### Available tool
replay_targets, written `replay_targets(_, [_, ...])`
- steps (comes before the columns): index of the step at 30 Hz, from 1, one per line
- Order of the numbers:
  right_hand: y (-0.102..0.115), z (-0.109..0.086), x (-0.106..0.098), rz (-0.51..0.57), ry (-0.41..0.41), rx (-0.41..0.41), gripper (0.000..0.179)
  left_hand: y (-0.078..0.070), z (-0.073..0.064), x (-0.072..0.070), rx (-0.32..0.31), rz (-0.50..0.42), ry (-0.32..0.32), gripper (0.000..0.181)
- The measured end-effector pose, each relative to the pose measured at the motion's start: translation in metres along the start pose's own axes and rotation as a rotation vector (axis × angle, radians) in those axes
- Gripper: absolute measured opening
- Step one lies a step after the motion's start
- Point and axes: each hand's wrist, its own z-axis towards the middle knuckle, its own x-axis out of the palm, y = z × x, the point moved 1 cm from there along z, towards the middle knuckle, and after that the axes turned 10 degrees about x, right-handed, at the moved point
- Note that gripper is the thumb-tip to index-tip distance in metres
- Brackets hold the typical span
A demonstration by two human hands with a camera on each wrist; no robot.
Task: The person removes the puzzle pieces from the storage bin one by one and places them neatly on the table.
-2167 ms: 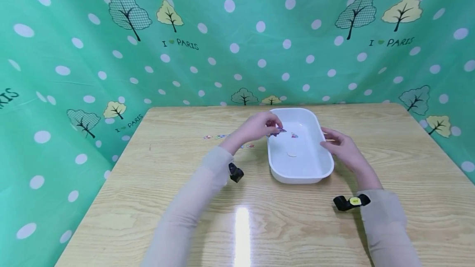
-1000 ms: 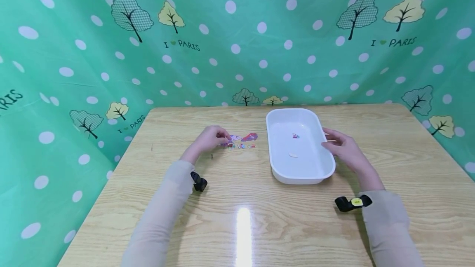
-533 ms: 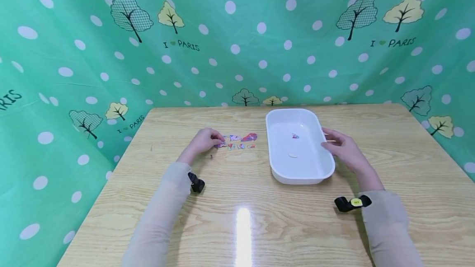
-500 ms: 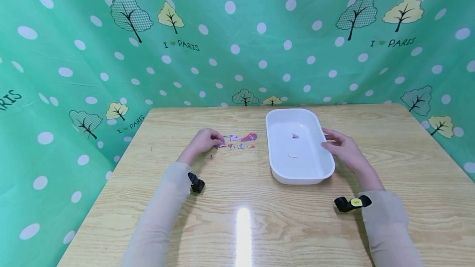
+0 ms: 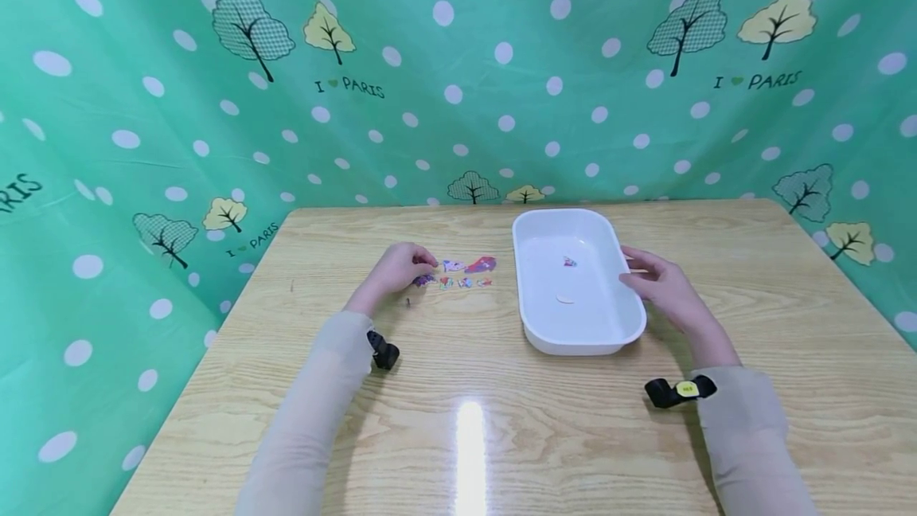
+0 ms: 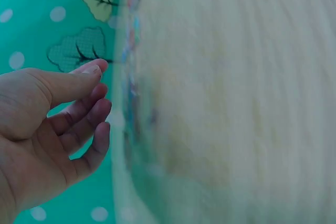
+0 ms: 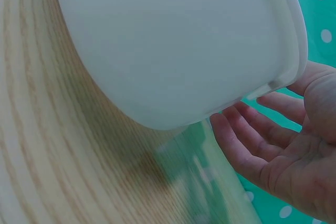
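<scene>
My left hand [image 5: 397, 267] is over the left end of two short rows of small colourful cut-out stickers. A dark purple sticker [image 5: 424, 280] lies on the table just below its fingertips. In the left wrist view the thumb and fingers of the left hand [image 6: 63, 114] are loosely bent, with nothing visible between them. My right hand [image 5: 659, 281] holds the right side of a white tray [image 5: 582, 345], thumb at the rim. From the right wrist, the fingertips [image 7: 218, 121] touch the outer wall of the tray [image 7: 173, 51]; the thumb tip is hidden behind the rim.
A red and purple sticker [image 5: 481, 264] and a pale purple one [image 5: 453, 266] form the back row. Inside the tray lie a small colourful sticker [image 5: 569, 261] and a whitish piece [image 5: 565, 299]. A tiny dark bit [image 5: 408, 302] lies near the left wrist. A green curtain [image 5: 458, 62] hangs behind.
My left hand has travelled left from above the tray, where it held a purple sticker, and put it down at the row's left end; its fingers then lift slightly. The right hand stays put.
</scene>
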Motion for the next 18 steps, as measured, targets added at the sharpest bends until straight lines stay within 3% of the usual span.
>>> replay_targets(7, [-0.001,0.001,0.000,0.006,-0.013,0.037,0.061,-0.033,0.011,-0.001,0.047,-0.011,0.017,0.019])
replay_targets(14, [-0.001,0.001,-0.002,0.005,0.021,0.022,0.059,-0.081,0.025,0.001,0.166,0.017,0.040,0.019])
replay_targets(18, [0.001,0.000,-0.002,0.003,0.020,0.022,0.060,-0.109,0.035,0.006,0.242,0.039,0.083,0.017])
